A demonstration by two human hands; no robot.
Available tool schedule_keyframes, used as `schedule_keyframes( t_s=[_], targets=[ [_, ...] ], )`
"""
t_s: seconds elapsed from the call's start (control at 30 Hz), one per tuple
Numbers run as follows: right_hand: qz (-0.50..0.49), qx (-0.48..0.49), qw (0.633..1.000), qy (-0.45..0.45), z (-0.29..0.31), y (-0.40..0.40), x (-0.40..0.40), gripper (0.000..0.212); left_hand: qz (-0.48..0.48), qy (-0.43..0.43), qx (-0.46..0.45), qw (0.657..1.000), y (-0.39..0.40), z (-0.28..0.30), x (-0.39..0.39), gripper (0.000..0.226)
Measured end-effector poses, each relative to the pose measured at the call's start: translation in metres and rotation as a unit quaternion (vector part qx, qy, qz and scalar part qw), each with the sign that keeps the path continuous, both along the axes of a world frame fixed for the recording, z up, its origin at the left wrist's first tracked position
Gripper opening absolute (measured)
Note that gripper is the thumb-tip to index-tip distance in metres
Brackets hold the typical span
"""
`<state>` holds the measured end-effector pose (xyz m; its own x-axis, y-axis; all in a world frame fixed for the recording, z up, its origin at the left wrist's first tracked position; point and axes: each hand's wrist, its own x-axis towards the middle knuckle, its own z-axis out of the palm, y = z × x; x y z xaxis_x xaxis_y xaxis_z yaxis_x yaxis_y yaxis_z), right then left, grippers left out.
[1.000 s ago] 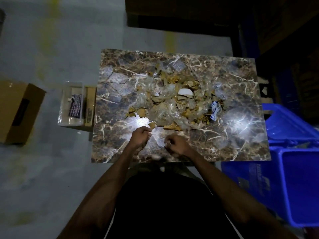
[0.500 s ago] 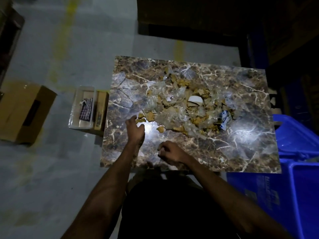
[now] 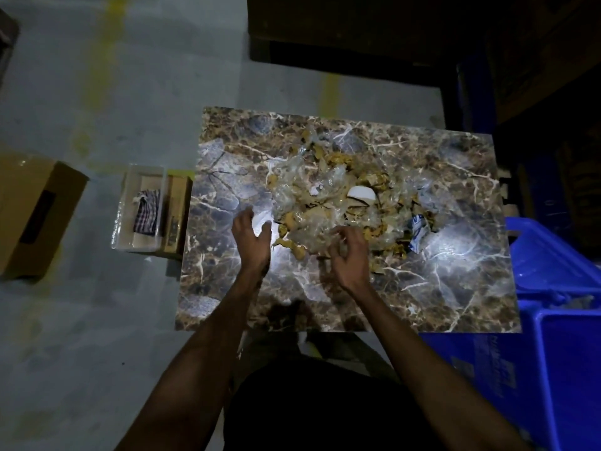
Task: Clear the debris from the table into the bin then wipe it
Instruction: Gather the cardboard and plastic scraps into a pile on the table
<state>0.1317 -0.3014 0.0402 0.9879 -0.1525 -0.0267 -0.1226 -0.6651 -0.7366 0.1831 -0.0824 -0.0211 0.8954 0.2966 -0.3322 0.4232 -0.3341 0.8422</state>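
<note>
Debris (image 3: 341, 206): loose heap of clear plastic film, tan cardboard scraps, one white curved shard (image 3: 361, 194) and one blue-white wrapper (image 3: 418, 231), centred on table (image 3: 455, 288), spread from centre toward 3 o'clock. Left hand (image 3: 252, 237): at 9 o'clock edge of heap, fingers straight and apart, holding nothing, palm turned toward the pile. Right hand (image 3: 349, 255): at 6 o'clock edge of heap, fingers loosely curled and apart over the film, no firm hold visible. Bin (image 3: 553, 369): blue, open, beside table at 4 o'clock. Step judged in hand: gathering heap for transfer. Best done by cupping from 9 and 6 o'clock, compacting film around scraps, sweeping toward 4 o'clock edge over bin; shard likely sharp, so best kept clear of palms. Checked cloth (image 3: 146, 211): in clear tray (image 3: 130, 236) on floor at 9 o'clock, probably for wiping. Cardboard box (image 3: 35, 209): farther out at 9 o'clock.
</note>
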Motion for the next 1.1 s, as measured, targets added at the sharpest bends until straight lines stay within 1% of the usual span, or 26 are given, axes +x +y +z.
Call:
schedule_keyframes(
  t_s=[0.07, 0.13, 0.23, 0.3, 0.4, 0.47, 0.53, 0.6, 0.63, 0.67, 0.73, 0.83, 0.87, 0.93, 0.97, 1.03, 1.1],
  targets=[
    [-0.041, -0.022, 0.999, -0.008, -0.002, -0.017, 0.012, 0.037, -0.010, 0.012, -0.038, 0.999, -0.012, 0.009, 0.012, 0.056],
    [-0.047, -0.017, 0.999, 0.010, -0.011, -0.034, 0.033, 0.048, -0.033, 0.025, -0.058, 0.997, -0.031, 0.015, 0.025, 0.057],
    [-0.017, -0.029, 0.999, 0.021, -0.027, -0.051, 0.083, 0.060, -0.082, 0.016, -0.052, 0.995, -0.059, 0.016, 0.034, 0.056],
    [0.007, -0.034, 0.998, 0.047, -0.030, -0.055, 0.117, 0.065, -0.102, 0.008, -0.056, 0.993, -0.068, 0.012, 0.035, 0.054],
    [0.079, -0.039, 0.990, 0.107, -0.040, -0.061, 0.156, 0.072, -0.116, 0.003, -0.086, 0.990, -0.073, 0.006, 0.031, 0.050],
    [0.139, -0.038, 0.981, 0.131, -0.046, -0.060, 0.161, 0.073, -0.084, -0.020, -0.071, 0.994, -0.070, 0.007, 0.033, 0.046],
    [0.188, -0.039, 0.973, 0.128, -0.046, -0.061, 0.154, 0.072, -0.020, -0.040, -0.034, 0.998, -0.065, 0.007, 0.047, 0.044],
    [0.207, -0.042, 0.972, 0.100, -0.041, -0.065, 0.146, 0.067, 0.036, -0.050, 0.008, 0.998, -0.063, 0.013, 0.070, 0.043],
    [0.204, -0.045, 0.975, 0.077, -0.039, -0.069, 0.145, 0.064, 0.041, -0.056, 0.020, 0.997, -0.063, 0.015, 0.082, 0.043],
    [0.195, -0.046, 0.978, 0.050, -0.035, -0.074, 0.148, 0.061, 0.032, -0.057, 0.024, 0.998, -0.064, 0.018, 0.096, 0.044],
    [0.166, -0.033, 0.986, 0.006, -0.027, -0.081, 0.163, 0.053, -0.018, -0.041, 0.046, 0.998, -0.070, 0.020, 0.118, 0.049],
    [0.120, -0.003, 0.993, -0.021, -0.020, -0.086, 0.202, 0.044, -0.090, -0.006, 0.032, 0.995, -0.082, 0.013, 0.134, 0.058],
    [0.111, 0.002, 0.994, -0.016, -0.020, -0.086, 0.218, 0.045, -0.116, -0.010, 0.042, 0.992, -0.084, 0.007, 0.134, 0.061],
    [0.106, -0.003, 0.994, 0.013, -0.023, -0.083, 0.247, 0.048, -0.176, -0.014, 0.076, 0.981, -0.092, 0.001, 0.127, 0.057],
    [0.112, -0.011, 0.993, 0.032, -0.026, -0.080, 0.261, 0.051, -0.192, -0.013, 0.062, 0.979, -0.095, 0.003, 0.121, 0.054],
    [0.137, -0.032, 0.987, 0.071, -0.032, -0.072, 0.285, 0.056, -0.179, -0.013, 0.008, 0.984, -0.098, 0.013, 0.114, 0.050],
    [0.182, -0.063, 0.975, 0.107, -0.042, -0.064, 0.305, 0.065, -0.144, -0.038, -0.024, 0.989, -0.095, 0.016, 0.112, 0.043]
  ],
)
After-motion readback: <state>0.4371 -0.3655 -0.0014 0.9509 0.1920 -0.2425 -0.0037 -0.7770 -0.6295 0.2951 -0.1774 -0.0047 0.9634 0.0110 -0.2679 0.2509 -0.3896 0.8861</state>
